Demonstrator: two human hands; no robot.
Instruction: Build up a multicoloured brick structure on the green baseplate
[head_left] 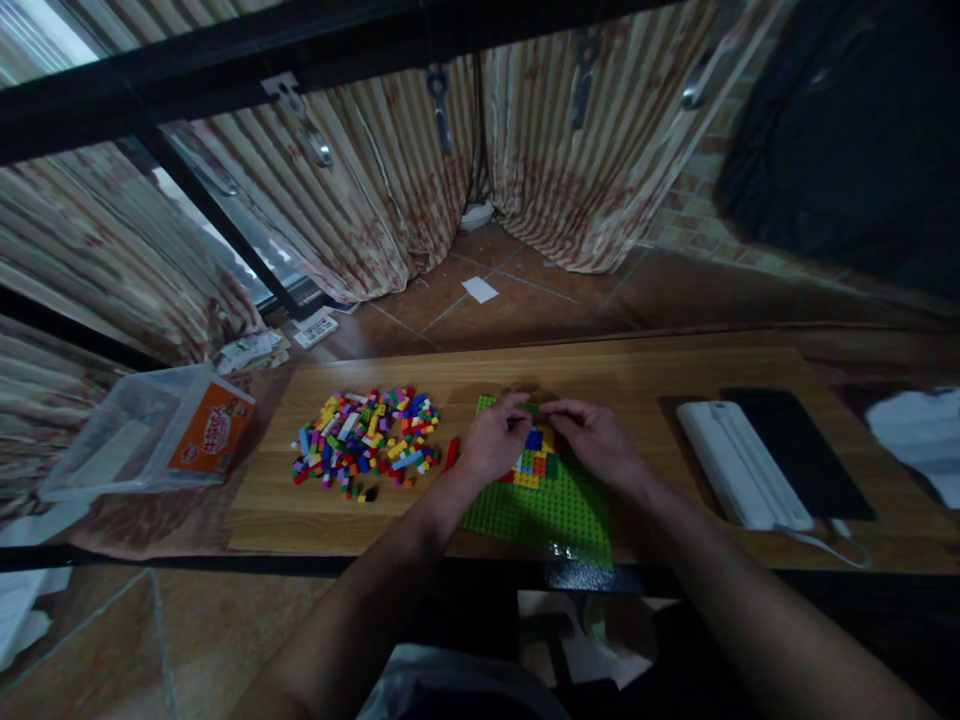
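Observation:
A green baseplate [559, 515] lies tilted on the wooden table, its near corner at the front edge. Toward its far half stands a patch of colourful toy bricks [531, 466] in yellow, blue, red, orange and white. My left hand [496, 438] is over the left side of this patch, fingers curled together near the far edge. From the right, my right hand [598, 440] reaches in with thumb and forefinger closed at the patch's far side. Whatever is between the fingers of either hand is too small or hidden to name. A red brick [451, 453] lies just left of the baseplate.
A pile of loose mixed bricks [367, 440] spreads over the left of the wooden table [300, 520]. At the right lie a white device [742, 465] with a cable and a dark flat pad [802, 450]. A clear plastic box [135, 430] stands beyond the table's left end.

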